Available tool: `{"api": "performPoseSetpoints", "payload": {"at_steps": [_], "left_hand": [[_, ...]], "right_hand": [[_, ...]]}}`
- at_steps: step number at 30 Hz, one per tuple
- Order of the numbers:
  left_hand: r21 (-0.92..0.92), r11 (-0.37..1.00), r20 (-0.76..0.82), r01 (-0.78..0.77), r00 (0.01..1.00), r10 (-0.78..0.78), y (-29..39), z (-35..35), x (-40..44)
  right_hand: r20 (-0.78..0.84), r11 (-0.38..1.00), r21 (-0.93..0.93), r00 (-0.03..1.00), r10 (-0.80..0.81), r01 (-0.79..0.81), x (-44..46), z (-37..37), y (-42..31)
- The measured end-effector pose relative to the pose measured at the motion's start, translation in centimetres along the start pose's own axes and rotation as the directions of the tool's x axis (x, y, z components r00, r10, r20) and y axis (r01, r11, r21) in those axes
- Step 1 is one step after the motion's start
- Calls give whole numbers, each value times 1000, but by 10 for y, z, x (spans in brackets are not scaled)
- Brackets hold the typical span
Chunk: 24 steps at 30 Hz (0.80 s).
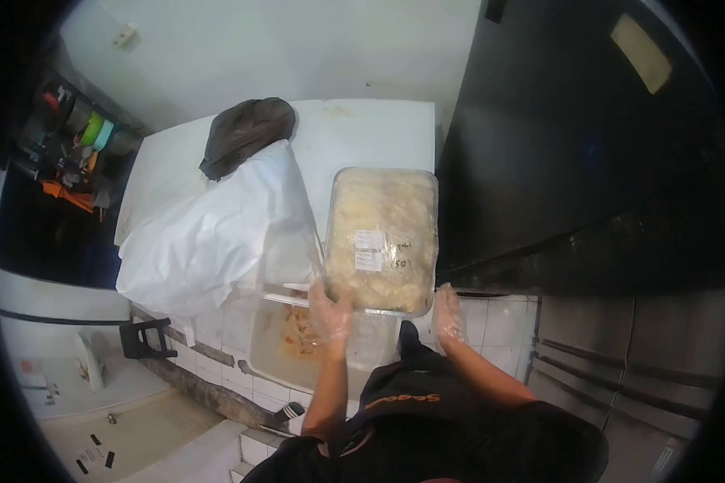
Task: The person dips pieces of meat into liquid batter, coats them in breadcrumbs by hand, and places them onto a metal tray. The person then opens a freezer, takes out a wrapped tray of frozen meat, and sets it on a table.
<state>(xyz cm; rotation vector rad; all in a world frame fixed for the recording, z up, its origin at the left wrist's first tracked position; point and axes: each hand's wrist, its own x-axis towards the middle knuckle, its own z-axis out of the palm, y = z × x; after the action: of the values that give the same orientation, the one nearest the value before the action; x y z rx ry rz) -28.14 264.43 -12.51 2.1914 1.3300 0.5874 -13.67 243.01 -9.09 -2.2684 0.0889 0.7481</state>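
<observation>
A clear, wrapped tray of pale food (383, 209) with white labels and handwriting on top lies at the right front of the white table (370, 121). My left hand (331, 315), in a clear glove, is at the tray's near left corner, fingers apart. My right hand (449, 315), also gloved, is beside the near right corner with its fingers stretched out and a small gap to the tray. Left of the tray spreads a large white plastic bag (225, 233), with a dark cloth-like bundle (250, 135) behind it.
Below the table edge is a translucent bin (270, 354) with orange scraps. A black stool (148, 339) stands on the left. A large dark cabinet-like surface (572, 161) rises at the right, with metal doors (660, 354) nearer. Shelves with coloured items are at far left.
</observation>
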Motion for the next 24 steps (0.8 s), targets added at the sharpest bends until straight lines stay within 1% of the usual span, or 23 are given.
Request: {"api": "performPoseSetpoints", "payload": {"at_steps": [1, 3, 4, 5, 6, 7, 8, 9, 11, 12, 13, 14, 16, 18, 19, 20, 22, 23, 24], "left_hand": [[47, 999, -92, 23, 996, -19, 4, 6, -18], [159, 957, -178, 243, 961, -214, 22, 23, -46], [101, 944, -165, 313, 941, -294, 26, 25, -51], [46, 923, -151, 382, 916, -372, 30, 26, -56], [-112, 901, -62, 420, 902, -428, 37, 24, -55], [-279, 837, 47, 471, 877, -478, 38, 24, -56], [-421, 733, 156, 534, 839, -521, 39, 25, -57], [-552, 583, 283, 596, 791, -542, 34, 27, -57], [-711, 372, 395, 597, 776, -491, 27, 34, -54], [-766, 332, 381, 551, 804, -456, 26, 34, -58], [-814, 290, 362, 503, 831, -423, 24, 40, -55], [-775, 280, 416, 566, 791, -448, 13, 56, -47], [-688, 256, 513, 679, 704, -491, -17, 97, -27], [-684, 255, 573, 683, 720, -392, -18, 102, -15], [-679, 257, 603, 687, 722, -339, -22, 98, -30], [-701, 149, 655, 698, 712, -255, -20, 101, -31], [-694, -69, 720, 716, 692, -60, -16, 108, -38], [-724, 8, 687, 690, 722, -83, -9, 102, -51], [-749, 86, 650, 658, 753, -104, -1, 94, -69]], "right_hand": [[-14, 999, 48, 1000, -21, 22, -1, 6, 31], [-45, 987, 147, 997, -58, 64, 7, 22, 104], [12, 995, 81, 999, 51, -52, -1, 6, 102], [-17, 996, 78, 999, 38, -36, 4, 3, 122], [-44, 997, 73, 999, 24, -21, 17, 4, 157], [-70, 998, 66, 997, 10, -5, 19, 0, 185], [-103, 998, 57, 994, 45, -39, 11, -11, 198], [-135, 996, 50, 988, 78, -72, -1, -23, 208], [-176, 990, 24, 974, 141, -139, -29, -47, 226], [-185, 984, -2, 967, 177, -181, -51, -61, 242], [-256, 967, 130, 935, 246, -218, -59, -60, 284], [-317, 934, 266, 894, 318, -239, -66, -53, 326], [-237, 839, 351, 827, 509, -416, -144, -77, 310], [-325, 889, 189, 828, 457, -417, -166, -52, 451], [-309, 869, 356, 835, 455, -342, -179, -36, 546], [-293, 817, 514, 842, 454, -262, -192, -22, 634], [-131, 571, 711, 720, 681, -411, -276, -31, 581], [-175, 536, 804, 758, 628, -259, -297, -25, 614], [-226, 480, 871, 786, 576, -101, -315, -14, 669]]}}
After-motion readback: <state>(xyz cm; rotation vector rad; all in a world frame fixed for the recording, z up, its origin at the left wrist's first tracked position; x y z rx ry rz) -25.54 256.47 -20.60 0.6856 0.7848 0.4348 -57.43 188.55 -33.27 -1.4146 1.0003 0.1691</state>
